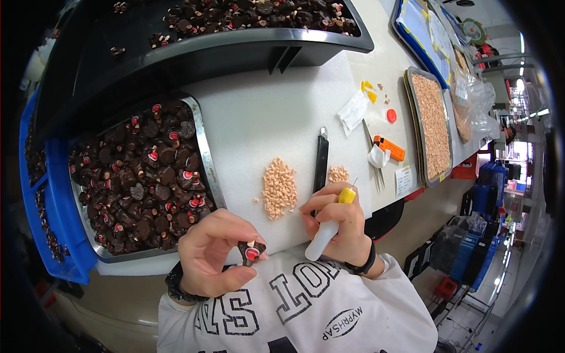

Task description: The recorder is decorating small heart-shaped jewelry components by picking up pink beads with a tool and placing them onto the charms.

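Note:
Between the thumb and fingers of my left hand (215,256) is a small dark brown moulded piece (252,253) with a red-and-white spot and a beige bit on top. My right hand (347,232) is closed round a white squeeze bottle (322,241) with a yellow needle tip pointing up and away. Beyond my hands a pile of small beige bits (278,188) lies on the white mat (259,112). A smaller beige pile (338,174) and a black utility knife (321,159) lie just past my right hand.
At left, a metal tray (203,141) holds many similar brown pieces, beside a blue bin (62,206). A black tray (235,47) stands raised at the back. To the right are an orange tool (389,148), tweezers (376,167), a red cap (391,116) and a tray of beige bits (432,123).

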`<state>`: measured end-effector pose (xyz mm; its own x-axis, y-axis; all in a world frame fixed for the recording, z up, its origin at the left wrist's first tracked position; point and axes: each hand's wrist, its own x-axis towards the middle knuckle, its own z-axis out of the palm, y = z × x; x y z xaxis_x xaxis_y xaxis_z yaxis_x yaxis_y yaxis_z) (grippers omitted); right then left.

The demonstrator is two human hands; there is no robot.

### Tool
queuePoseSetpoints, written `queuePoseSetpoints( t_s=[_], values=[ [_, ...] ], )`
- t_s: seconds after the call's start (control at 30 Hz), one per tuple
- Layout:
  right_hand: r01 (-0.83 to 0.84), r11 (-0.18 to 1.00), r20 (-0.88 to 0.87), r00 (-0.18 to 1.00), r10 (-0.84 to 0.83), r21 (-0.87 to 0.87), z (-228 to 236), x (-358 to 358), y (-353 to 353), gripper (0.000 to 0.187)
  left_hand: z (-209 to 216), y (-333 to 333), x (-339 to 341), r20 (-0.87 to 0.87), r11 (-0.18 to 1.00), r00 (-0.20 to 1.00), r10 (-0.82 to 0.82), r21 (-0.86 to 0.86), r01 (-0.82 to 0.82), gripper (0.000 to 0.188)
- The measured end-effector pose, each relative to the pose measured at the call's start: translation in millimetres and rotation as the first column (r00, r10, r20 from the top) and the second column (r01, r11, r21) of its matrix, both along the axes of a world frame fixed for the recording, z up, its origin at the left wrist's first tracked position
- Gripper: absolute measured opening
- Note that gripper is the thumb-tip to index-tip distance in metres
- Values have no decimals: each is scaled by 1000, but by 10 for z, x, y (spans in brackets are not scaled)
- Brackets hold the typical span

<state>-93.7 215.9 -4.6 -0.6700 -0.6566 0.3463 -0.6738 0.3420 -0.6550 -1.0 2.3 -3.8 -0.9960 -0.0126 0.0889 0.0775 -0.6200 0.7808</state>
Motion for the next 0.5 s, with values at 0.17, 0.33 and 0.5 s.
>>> queuePoseSetpoints(
  t_s=[0.17,0.33,0.5],
  values=[
    [-19,1000,8,1000,19,13,-26,12,15,47,1,4,-5,4,1000,1000,-8,0,8,41],
    [-27,999,13,1000,27,18,-17,13,-35,46,-5,7,-5,5,1000,1000,-7,-11,7,41],
    [-3,1000,-10,1000,3,14,-57,18,-12,46,6,2,-4,11,1000,1000,-10,-13,10,42]
  ],
)
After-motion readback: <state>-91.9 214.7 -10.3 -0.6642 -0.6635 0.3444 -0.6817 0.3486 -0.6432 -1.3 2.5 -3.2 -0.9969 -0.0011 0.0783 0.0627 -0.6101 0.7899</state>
